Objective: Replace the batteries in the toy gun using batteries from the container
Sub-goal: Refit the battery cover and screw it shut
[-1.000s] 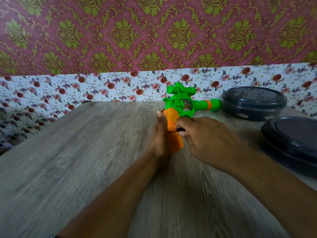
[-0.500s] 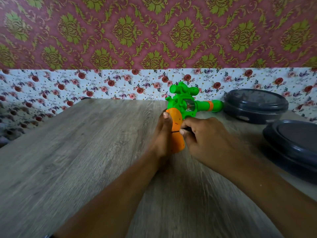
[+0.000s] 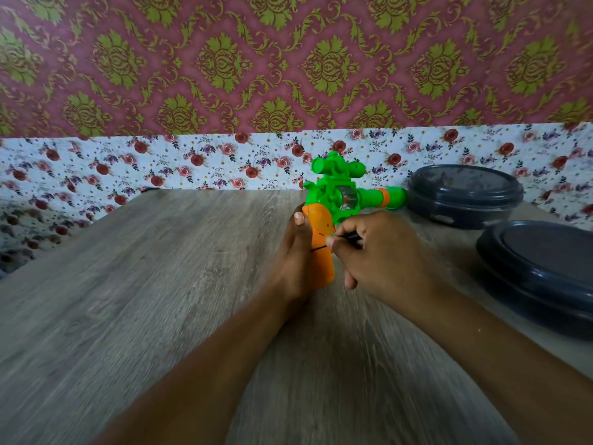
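A green toy gun [image 3: 337, 194] with an orange grip [image 3: 321, 248] stands upright on the wooden table [image 3: 144, 300], barrel pointing right. My left hand [image 3: 295, 261] wraps around the left side of the orange grip, thumb on its top. My right hand [image 3: 382, 252] pinches a thin black tool [image 3: 348, 236], probably a small screwdriver, with its tip against the grip's right side. Two dark lidded containers stand at the right: one at the back [image 3: 465, 194], one nearer [image 3: 545, 268]. No batteries show.
Floral wallpaper [image 3: 192, 165] backs the table's far edge, with patterned red and gold wallpaper above. The table's left edge runs diagonally at the left. Bare wood stretches across the left and front of the table.
My left thumb shifted slightly on the grip's top. My right hand kept the tool against the grip, with small finger movement. The gun stayed where it was.
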The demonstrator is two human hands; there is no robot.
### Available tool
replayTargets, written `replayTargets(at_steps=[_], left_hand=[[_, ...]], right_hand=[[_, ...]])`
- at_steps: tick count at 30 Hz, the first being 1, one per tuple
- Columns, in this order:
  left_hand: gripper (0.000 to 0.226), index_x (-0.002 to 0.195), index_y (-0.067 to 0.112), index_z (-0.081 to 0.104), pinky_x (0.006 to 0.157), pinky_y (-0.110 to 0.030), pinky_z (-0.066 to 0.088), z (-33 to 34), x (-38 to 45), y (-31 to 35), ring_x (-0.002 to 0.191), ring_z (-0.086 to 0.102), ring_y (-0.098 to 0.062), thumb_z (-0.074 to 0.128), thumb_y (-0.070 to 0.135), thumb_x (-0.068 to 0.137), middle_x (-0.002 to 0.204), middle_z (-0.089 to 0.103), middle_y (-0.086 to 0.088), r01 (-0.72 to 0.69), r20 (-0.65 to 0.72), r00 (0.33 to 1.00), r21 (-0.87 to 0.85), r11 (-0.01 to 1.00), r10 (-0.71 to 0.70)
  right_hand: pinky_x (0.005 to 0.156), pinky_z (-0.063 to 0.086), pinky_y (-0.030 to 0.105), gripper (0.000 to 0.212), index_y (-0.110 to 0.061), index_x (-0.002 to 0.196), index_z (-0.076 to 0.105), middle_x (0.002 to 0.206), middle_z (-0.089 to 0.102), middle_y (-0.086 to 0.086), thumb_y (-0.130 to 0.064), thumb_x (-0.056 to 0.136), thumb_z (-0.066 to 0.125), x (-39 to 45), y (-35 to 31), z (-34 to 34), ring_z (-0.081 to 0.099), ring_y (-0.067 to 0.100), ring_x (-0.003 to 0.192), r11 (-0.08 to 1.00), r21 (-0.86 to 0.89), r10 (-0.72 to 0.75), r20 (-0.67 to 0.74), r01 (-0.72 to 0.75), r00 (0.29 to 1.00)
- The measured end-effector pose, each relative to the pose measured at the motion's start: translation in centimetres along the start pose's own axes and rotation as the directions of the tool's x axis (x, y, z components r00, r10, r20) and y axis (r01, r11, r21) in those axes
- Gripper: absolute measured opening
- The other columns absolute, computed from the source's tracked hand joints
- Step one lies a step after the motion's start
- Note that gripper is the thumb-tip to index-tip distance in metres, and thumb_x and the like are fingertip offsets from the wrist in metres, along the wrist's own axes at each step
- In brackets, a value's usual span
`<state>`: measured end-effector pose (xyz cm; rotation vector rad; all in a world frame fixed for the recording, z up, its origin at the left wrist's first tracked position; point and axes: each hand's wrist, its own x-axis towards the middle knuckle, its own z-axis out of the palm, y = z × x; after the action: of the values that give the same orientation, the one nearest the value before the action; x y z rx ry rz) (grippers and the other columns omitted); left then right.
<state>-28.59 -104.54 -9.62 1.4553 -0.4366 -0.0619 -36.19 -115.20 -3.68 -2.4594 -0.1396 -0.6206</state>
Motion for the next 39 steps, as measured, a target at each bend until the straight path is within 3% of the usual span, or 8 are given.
replayTargets(at_steps=[6,10,14,17,21,30,36,39], left_hand=[[0.092,0.137,0.037,0.042,0.109,-0.054,0.033,0.0,0.0,-0.5,0.131,0.047,-0.023,0.028,0.093,0.065,0.141,0.051,0.002,-0.005,0.011,1.000,0.037,0.999,0.005],[0.077,0.126,0.042,0.051,0.108,-0.054,0.035,0.0,-0.3,0.1,0.128,0.050,-0.023,0.026,0.088,0.069,0.136,0.055,0.000,0.020,-0.016,1.000,-0.002,1.000,-0.020],[0.057,0.111,0.042,0.057,0.106,-0.053,0.040,0.1,-0.6,0.6,0.119,0.057,-0.023,0.024,0.077,0.081,0.125,0.063,-0.002,0.046,-0.017,0.999,-0.039,0.998,-0.047],[0.075,0.126,0.031,0.052,0.105,-0.054,0.040,0.2,-0.6,0.9,0.119,0.057,-0.025,0.026,0.081,0.078,0.127,0.062,-0.006,0.059,-0.027,0.998,-0.063,0.996,-0.060],[0.069,0.110,0.032,0.062,0.099,-0.058,0.044,0.3,-0.6,0.9,0.108,0.064,-0.032,0.022,0.079,0.079,0.114,0.068,-0.012,0.069,-0.078,0.994,-0.101,0.992,-0.077],[0.105,0.122,0.000,0.057,0.090,-0.048,0.050,-0.4,0.0,0.6,0.088,0.063,-0.034,0.012,0.082,0.073,0.104,0.065,-0.029,0.139,-0.090,0.983,-0.193,0.971,-0.159],[0.128,0.136,0.020,0.048,0.105,-0.054,0.039,-0.6,0.3,-0.1,0.117,0.058,-0.030,0.028,0.102,0.041,0.127,0.061,-0.014,0.181,-0.177,0.961,-0.176,0.967,-0.212],[0.118,0.136,0.018,0.049,0.103,-0.053,0.042,-0.6,-0.1,0.4,0.115,0.060,-0.029,0.026,0.097,0.051,0.126,0.062,-0.014,0.181,-0.150,0.967,-0.173,0.968,-0.207]], right_hand=[[0.044,0.012,0.024,0.042,-0.023,0.053,0.029,0.051,0.034,-0.004,-0.049,0.086,0.036,-0.5,-0.6,-0.4,0.037,0.019,0.053,0.894,-0.407,-0.186,0.039,0.186,0.982],[0.045,0.017,0.027,0.049,-0.020,0.052,0.030,0.051,0.030,-0.002,-0.048,0.091,0.040,-0.3,-0.7,0.2,0.034,0.016,0.053,0.928,-0.365,-0.068,0.027,0.073,0.997],[0.053,0.047,0.026,0.048,-0.010,0.062,0.057,0.038,0.047,-0.001,-0.046,0.091,0.043,-0.4,-0.4,0.0,0.051,0.013,0.037,0.986,-0.125,0.115,0.052,-0.108,0.992],[0.049,0.048,0.024,0.050,-0.005,0.062,0.062,0.031,0.050,0.002,-0.043,0.091,0.046,-0.4,-0.1,0.2,0.047,0.009,0.027,0.987,-0.008,0.163,0.075,-0.163,0.984],[0.035,0.036,0.013,0.051,0.002,0.067,0.063,0.038,0.059,0.005,-0.039,0.092,0.046,-0.2,0.2,0.4,0.045,0.013,0.026,0.965,0.151,0.195,0.135,-0.215,0.971],[0.044,0.039,0.019,0.034,-0.011,0.065,0.065,0.050,0.066,0.003,-0.028,0.091,0.052,-0.1,0.6,0.5,0.050,0.007,0.031,0.952,0.282,0.130,-0.036,-0.114,0.991],[0.049,0.040,0.008,0.009,-0.018,0.079,0.066,0.066,0.067,-0.007,-0.019,0.086,0.060,-0.2,0.5,0.7,0.056,-0.006,0.048,0.963,0.269,-0.041,0.039,0.029,0.998],[0.052,0.039,0.006,0.005,-0.024,0.084,0.066,0.069,0.061,-0.018,-0.020,0.085,0.062,-0.4,0.4,1.0,0.055,-0.013,0.055,0.979,0.189,-0.084,0.045,0.074,0.995]])
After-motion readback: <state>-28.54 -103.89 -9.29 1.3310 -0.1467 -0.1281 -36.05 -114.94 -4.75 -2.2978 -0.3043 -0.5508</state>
